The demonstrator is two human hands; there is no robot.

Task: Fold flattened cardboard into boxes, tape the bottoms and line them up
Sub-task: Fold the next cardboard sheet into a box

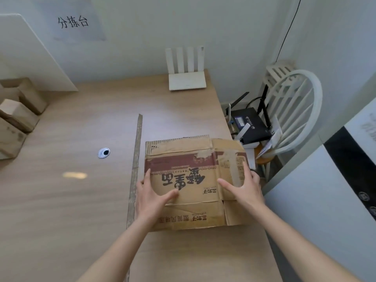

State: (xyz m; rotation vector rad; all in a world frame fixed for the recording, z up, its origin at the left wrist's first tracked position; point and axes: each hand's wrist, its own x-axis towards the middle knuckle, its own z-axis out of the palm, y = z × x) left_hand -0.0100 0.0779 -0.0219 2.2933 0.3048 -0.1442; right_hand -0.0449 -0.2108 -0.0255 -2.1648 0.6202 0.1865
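Cardboard (183, 180), still flattened and printed with dark characters, lies on the wooden table (71, 190) at its right edge, just right of a long thin strip (135, 169). Left hand (151, 197) rests on the sheet's left edge and right hand (244, 188) on its right part, both with fingers spread and straight, pressing flat, gripping nothing. Beyond the cardboard, a white router (186, 75) stands against the wall.

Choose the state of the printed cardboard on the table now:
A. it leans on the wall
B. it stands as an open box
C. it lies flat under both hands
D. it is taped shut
C: the flattened cardboard box lies flat on the wooden table, with the left hand and the right hand spread on it.
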